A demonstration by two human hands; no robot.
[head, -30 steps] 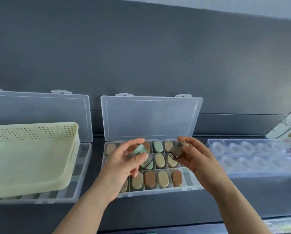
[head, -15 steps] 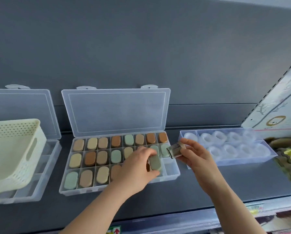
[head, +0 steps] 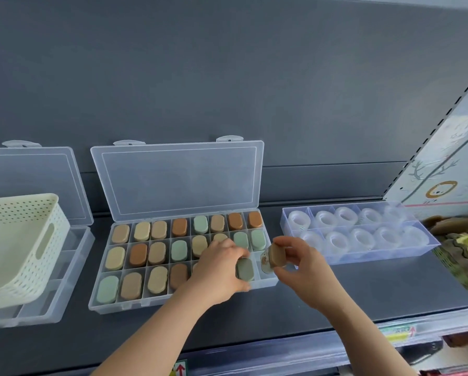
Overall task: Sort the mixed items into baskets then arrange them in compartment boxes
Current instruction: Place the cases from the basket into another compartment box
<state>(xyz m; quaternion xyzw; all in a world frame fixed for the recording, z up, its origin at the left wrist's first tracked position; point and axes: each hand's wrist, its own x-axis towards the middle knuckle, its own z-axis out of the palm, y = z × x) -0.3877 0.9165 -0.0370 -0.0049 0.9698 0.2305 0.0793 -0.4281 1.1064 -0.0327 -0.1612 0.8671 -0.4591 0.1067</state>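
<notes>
A clear compartment box (head: 124, 306) with its lid raised lies open on the dark shelf, filled with oval cases in tan, brown and green. My left hand (head: 218, 267) grips a green oval case (head: 245, 268) over the front row near the box's right end. My right hand (head: 303, 264) pinches a brown oval case (head: 274, 257), tilted above the rightmost front compartment. A cream perforated basket (head: 18, 248) rests on a second open box (head: 51, 308) at the left.
A clear tray (head: 363, 257) holding several rolls of clear tape sits to the right of the box. A printed carton (head: 444, 169) leans at the far right, with brown and yellow goods (head: 463, 248) below it. The shelf's front edge (head: 281, 351) runs close to my arms.
My left hand has lowered the green case from the second row's right end toward the front row. My right hand brought the brown case left over the box's last compartment. The view shifted right.
</notes>
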